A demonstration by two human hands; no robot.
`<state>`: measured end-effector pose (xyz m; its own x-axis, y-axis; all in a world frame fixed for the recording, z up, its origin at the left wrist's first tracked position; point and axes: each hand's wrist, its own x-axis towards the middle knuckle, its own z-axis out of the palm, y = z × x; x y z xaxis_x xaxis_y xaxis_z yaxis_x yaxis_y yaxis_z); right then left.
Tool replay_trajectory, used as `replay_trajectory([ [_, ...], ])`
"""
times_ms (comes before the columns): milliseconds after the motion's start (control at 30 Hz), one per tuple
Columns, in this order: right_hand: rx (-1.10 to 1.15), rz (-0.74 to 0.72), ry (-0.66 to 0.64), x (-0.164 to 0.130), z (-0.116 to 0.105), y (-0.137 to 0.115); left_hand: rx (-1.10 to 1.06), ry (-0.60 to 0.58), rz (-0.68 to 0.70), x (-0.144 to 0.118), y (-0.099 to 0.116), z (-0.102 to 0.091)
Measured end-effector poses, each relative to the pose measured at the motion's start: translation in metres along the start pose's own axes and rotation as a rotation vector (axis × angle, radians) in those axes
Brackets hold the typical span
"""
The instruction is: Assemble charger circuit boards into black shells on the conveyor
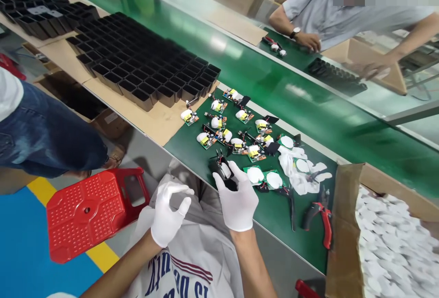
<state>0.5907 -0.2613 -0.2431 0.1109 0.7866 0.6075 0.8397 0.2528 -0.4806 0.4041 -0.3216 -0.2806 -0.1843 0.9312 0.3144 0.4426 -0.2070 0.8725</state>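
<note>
In a white glove, my right hand [240,199] grips a black plug housing [216,166] at the bench edge. Metal-looking pins stick up from its far end, and something white shows inside it. My left hand [168,218], gloved too, hovers over my lap with thumb and fingers curved apart and nothing between them. Beyond the housing lie several small circuit boards [255,152] with yellow and white parts and black pieces wired to them. Closer to my right hand are green boards with round white pads [274,180].
Rows of black open cases [137,64] stand on cardboard to the left. Pliers [320,220], spare white gloves [297,170] and a box of white pieces [394,238] are to the right. A red stool [85,211] stands below. Across the green conveyor [270,78], a person works.
</note>
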Motion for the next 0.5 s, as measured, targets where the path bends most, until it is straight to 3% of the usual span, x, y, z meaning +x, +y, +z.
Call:
replay_trajectory([
  [200, 0.108, -0.015, -0.154, 0.005, 0.002, 0.004, 0.102, -0.003, 0.069, -0.006, 0.026, 0.017],
  [367, 0.196, 0.033, -0.122, 0.003, -0.001, 0.010, 0.325, 0.088, 0.115, 0.024, 0.038, 0.033],
  [500, 0.257, 0.019, -0.062, -0.001, -0.005, 0.012, 0.461, 0.047, 0.137, 0.045, 0.036, 0.052],
])
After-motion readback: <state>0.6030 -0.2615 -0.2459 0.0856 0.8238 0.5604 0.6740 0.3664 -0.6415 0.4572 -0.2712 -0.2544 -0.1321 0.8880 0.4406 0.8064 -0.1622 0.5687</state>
